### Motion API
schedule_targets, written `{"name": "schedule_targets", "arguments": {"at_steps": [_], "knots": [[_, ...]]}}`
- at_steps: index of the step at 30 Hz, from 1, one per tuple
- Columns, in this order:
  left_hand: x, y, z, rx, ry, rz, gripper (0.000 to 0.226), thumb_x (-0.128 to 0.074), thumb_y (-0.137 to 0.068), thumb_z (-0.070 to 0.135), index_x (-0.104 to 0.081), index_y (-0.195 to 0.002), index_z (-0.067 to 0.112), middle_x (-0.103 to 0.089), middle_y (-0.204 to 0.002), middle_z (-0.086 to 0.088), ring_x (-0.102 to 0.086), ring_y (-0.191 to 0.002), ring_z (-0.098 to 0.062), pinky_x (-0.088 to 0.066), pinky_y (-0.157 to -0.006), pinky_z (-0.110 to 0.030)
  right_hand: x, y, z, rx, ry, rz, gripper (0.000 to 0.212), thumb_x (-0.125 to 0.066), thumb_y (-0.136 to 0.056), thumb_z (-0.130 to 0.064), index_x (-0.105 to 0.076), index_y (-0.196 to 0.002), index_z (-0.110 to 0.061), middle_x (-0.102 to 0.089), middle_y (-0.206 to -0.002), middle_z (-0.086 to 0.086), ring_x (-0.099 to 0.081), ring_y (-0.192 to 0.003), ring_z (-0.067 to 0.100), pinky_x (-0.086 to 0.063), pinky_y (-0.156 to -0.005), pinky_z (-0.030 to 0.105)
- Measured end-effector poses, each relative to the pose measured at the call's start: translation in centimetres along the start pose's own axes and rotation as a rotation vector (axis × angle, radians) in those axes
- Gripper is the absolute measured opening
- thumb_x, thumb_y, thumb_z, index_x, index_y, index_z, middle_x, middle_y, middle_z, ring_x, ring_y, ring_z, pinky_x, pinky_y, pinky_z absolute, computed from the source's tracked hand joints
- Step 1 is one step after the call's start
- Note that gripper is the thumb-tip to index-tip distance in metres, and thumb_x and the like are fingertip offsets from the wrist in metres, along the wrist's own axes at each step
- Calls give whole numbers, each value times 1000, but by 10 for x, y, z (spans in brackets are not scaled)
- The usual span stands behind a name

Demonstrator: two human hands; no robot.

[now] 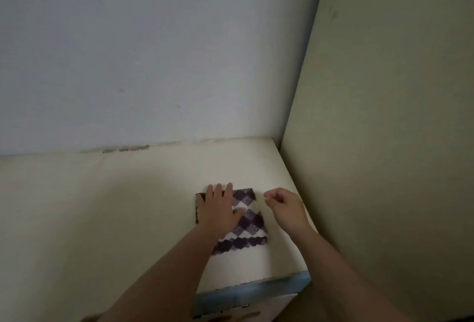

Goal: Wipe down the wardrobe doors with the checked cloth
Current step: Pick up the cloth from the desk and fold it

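I have the cloth (250, 219) lying folded on the cream top (128, 206), right of centre and well back from the blue edge (256, 287). My left hand (220, 211) lies flat on its left half, fingers straight and together, pressing down. My right hand (284, 208) hangs just right of the cloth, not touching it, fingers loosely curled with thumb and forefinger close; I see nothing in it.

I judge the step to be taking up the cloth for wiping. To do it well I'd keep the left palm down so the fold holds, bring the right hand onto the far right corner, and gather the pad whole. The side wall (384, 142) stands close on the right, so I'd lift toward me. The doors are barely in view below the edge.
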State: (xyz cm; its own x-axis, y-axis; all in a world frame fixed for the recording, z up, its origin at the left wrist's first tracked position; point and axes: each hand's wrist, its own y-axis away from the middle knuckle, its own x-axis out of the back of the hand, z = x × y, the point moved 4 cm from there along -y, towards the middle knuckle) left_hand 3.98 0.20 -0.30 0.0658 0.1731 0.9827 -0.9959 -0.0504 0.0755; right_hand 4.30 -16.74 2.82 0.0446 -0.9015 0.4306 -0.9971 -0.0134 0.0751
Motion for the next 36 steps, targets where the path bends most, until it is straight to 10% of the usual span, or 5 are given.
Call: {"name": "schedule_targets", "arguments": {"at_steps": [14,22,36], "knots": [[7,3,12,51,209,107,34,-50,-90,39,-56,-107,10,-55,-106,-8,-46,-106,-25,-44,-85,-39,7,4,3,15,24,20,13,-57,-88,-12,-65,-81,-20,-64,-83,-6,-59,-85,14,-46,-80,28],[83,42,2,-181,498,332,22,-62,-84,20,-54,-69,6,-49,-70,-2,-44,-74,-21,-28,-61,-28,16,14,-29,1,-184,164,23,-52,-89,-6,-63,-77,-22,-64,-91,-4,-57,-93,14,-42,-84,26],[198,135,12,-346,883,472,12,-70,-78,22,-62,-73,29,-52,-70,8,-51,-69,-6,-36,-63,-15,2,112,-157,220,-619,-549,20,-55,-83,-30,-73,-82,-37,-73,-81,-9,-68,-81,9,-53,-68,22]]}}
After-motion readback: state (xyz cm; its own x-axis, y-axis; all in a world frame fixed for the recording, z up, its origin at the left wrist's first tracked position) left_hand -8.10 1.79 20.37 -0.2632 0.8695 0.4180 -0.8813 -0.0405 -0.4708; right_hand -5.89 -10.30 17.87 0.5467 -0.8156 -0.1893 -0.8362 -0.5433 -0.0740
